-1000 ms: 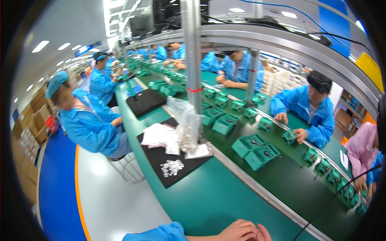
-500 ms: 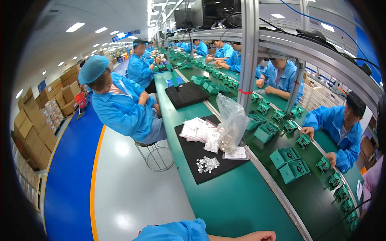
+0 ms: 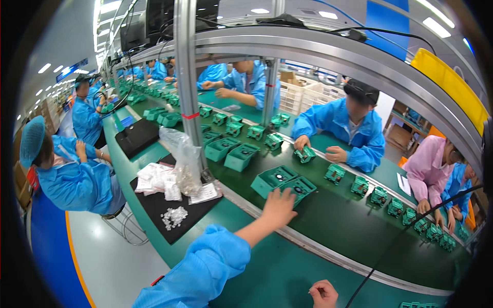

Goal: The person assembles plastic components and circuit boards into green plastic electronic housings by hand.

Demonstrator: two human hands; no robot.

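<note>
My left hand [image 3: 279, 209] reaches out over the dark green conveyor belt [image 3: 287, 233], its fingers spread. The fingertips are at the near edge of a pair of open green plastic housings [image 3: 271, 180], each with a round dark part inside; whether they touch cannot be made out. At the lower edge, above the green bench [image 3: 267, 277], my right hand [image 3: 323, 295] has its fingers curled in. What it holds, if anything, is hidden.
On a black mat [image 3: 172, 233] lie white packets [image 3: 159, 179], a clear plastic bag [image 3: 182, 159] and small clear pieces [image 3: 174, 217]. A metal post [image 3: 186, 77] rises beside the belt. Small green assemblies [image 3: 335, 173] line its far side, where a co-worker [image 3: 344, 128] handles one. A black cable [image 3: 380, 262] crosses at right.
The view has swung right. My left arm has extended from the lower edge out to the green housings, with its fingers now spread. My right hand has come into view at the bottom.
</note>
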